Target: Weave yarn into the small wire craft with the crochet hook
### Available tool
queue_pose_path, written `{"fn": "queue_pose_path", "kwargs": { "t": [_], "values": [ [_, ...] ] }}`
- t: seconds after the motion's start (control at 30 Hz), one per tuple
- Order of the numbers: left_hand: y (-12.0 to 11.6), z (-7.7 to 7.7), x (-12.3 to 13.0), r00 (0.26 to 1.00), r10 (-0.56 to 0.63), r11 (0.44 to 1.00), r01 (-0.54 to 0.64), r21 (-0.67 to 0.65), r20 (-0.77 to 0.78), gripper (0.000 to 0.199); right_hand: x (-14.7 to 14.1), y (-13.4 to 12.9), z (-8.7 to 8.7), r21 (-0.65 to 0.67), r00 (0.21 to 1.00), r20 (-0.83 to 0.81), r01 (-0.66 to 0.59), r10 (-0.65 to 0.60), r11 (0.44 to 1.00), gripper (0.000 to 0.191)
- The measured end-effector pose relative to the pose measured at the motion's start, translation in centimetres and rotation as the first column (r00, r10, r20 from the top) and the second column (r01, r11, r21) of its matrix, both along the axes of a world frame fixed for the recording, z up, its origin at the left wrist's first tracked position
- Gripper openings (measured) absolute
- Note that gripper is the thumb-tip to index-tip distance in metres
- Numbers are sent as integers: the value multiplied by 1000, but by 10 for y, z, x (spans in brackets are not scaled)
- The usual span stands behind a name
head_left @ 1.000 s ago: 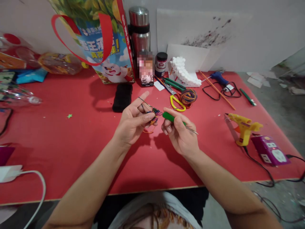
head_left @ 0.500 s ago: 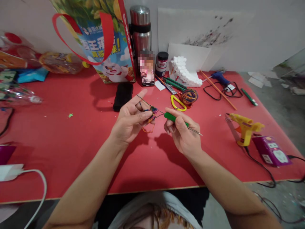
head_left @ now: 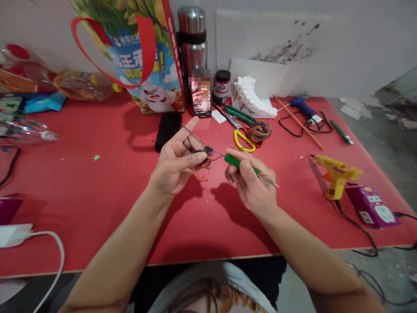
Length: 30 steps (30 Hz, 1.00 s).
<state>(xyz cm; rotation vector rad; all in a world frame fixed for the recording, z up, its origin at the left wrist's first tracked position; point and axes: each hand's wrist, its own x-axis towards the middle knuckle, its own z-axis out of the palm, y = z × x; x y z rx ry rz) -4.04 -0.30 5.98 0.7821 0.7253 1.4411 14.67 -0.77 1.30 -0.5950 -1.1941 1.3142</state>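
Observation:
Pinched between thumb and fingers of my left hand (head_left: 176, 163) is a small multicoloured crochet piece (head_left: 207, 156). Dark yarn runs over the raised index finger, and an orange loop hangs below the piece. My right hand (head_left: 254, 180) grips the green handle of a crochet hook (head_left: 233, 161); its thin metal tip reaches the piece, and another metal end sticks out behind the hand. Beyond the hands lies a multicoloured yarn ball (head_left: 259, 131), beside yellow-handled scissors (head_left: 244, 141).
On the red table (head_left: 107, 208), a lit phone (head_left: 201, 102) leans against a steel flask (head_left: 193, 39). A black case (head_left: 167, 130) lies behind my left hand. At right are a yellow glue gun (head_left: 337, 174) and a purple power block (head_left: 373, 206).
The raised left index finger has shifted slightly up and its yarn is drawn straighter. My right hand and the hook have moved very slightly right. The phone's picture has changed.

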Motion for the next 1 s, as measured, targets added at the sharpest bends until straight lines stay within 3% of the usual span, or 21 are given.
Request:
{"fn": "queue_pose_path", "kwargs": {
  "t": [0.17, 0.43, 0.7, 0.9, 1.0],
  "values": [
    [-1, 2, 0, 1000, -2, 1000, 2, 10, 4, 103, 1, -1, 0, 8, 1000, 4, 0, 0, 1000, 27],
    [-1, 5, -2, 999, 36, 999, -36, -3, -38, 95, 1, -2, 3, 0, 999, 31, 17, -17, 1000, 25],
    [-1, -1, -7, 994, 41, 998, -35, 59, -102, 97, 3, -3, 5, 26, 999, 46, 8, -10, 1000, 26],
    [1, 0, -7, 992, 33, 999, -30, 24, -125, 72, 3, -2, 4, 25, 998, 56, 24, -25, 999, 26],
    [1, 1, -6, 995, 20, 1000, -19, 16, -96, 70, 3, -2, 4, 24, 999, 52, 12, -14, 1000, 26]
  ]
}}
